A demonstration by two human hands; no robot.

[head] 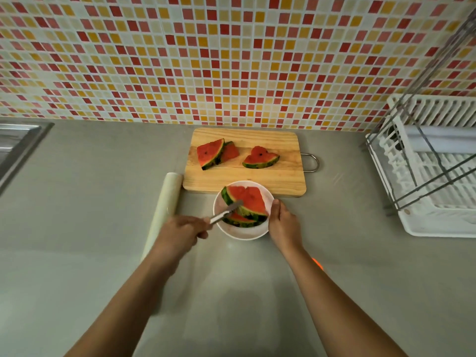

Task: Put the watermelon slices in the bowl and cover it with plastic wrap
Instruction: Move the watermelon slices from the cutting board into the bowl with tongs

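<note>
A white bowl (242, 231) stands on the grey counter just in front of the wooden cutting board (244, 180). Two watermelon slices lie in the bowl: a big one (248, 198) on top and a smaller one (240, 219) under it. My left hand (181, 231) grips metal tongs (225, 212) whose tips rest on the top slice's rind. My right hand (282, 222) holds the bowl's right rim. On the board lie two overlapping slices (210, 153) at the left and a single slice (261, 158) at the right. The plastic wrap roll (166, 206) lies left of the bowl.
A white dish rack (438, 173) with a metal frame stands at the right. A steel sink edge (18, 145) shows at the far left. A mosaic tiled wall runs behind the board. The board's metal handle (313, 162) sticks out to the right.
</note>
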